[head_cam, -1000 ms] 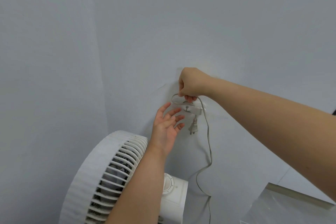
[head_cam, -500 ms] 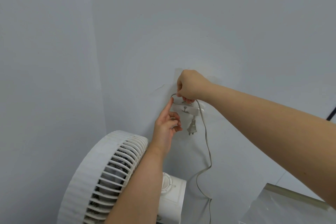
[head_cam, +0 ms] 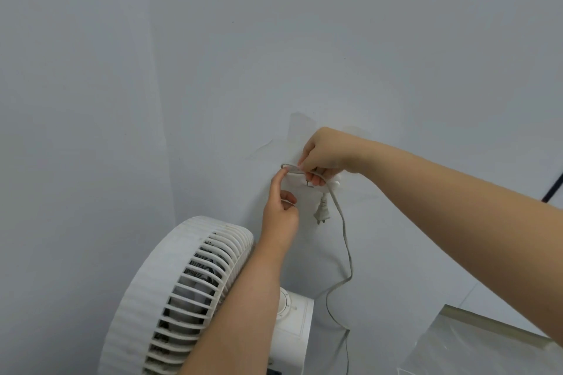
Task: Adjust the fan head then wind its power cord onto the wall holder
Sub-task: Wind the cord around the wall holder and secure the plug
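Note:
A white fan (head_cam: pixel 170 292) stands at the bottom left, its ribbed head tilted to the right. Its grey power cord (head_cam: pixel 343 234) climbs the wall to a small white wall holder (head_cam: pixel 334 185), which my hands mostly hide. My right hand (head_cam: pixel 324 154) pinches the cord at the holder. The index fingertip of my left hand (head_cam: pixel 281 210) touches the cord's loop at the left end of the holder, its other fingers curled. The plug (head_cam: pixel 322 212) hangs down just under the holder.
The fan's white base with a round dial (head_cam: pixel 285 304) sits behind my left forearm. A clear plastic sheet on a framed surface (head_cam: pixel 475 341) lies at the bottom right. A dark cable (head_cam: pixel 553 189) crosses the wall at the right edge.
My left hand rose from open and apart to the left end of the holder and now touches the cord loop. My right hand stayed at the holder with the cord.

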A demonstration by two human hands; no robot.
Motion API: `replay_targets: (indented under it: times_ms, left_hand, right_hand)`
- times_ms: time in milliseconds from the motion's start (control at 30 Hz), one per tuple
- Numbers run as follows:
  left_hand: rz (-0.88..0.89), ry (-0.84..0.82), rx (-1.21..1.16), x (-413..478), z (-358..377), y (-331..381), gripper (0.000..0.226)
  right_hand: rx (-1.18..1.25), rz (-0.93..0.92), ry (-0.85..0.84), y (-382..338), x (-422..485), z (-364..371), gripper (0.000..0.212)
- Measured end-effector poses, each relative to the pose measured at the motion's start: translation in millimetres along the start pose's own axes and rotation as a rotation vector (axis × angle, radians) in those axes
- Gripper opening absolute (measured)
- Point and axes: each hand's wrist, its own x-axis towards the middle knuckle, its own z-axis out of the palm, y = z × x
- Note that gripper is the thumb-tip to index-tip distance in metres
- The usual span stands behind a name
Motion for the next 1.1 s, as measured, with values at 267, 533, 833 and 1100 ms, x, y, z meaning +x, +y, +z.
replay_targets:
  times_ms: [267,533,833,1100]
  left_hand:
    - [-0.037,-0.001,-0.081,-0.8,0.8,4.0,0.076]
    - [-0.011,0.029,-0.201,-2.4,-1.1,3.6,0.08]
    - [-0.05,0.13,-0.384,-1.0,-8.5,9.1,0.032]
    - [-0.024,0.298,-0.304,1.5,-6.9,6.0,0.014]
  right_hand:
    - [0.369,0.028,-0.067,33.0,-9.9,10.9,0.022]
    - [0.296,0.057,0.143,47.8,-10.8,63.5,0.016]
    - [0.186,0.054,0.251,71.7,0.8,77.7,0.031]
    - [0.125,0.089,0.248,82.1,2.5,97.7,0.043]
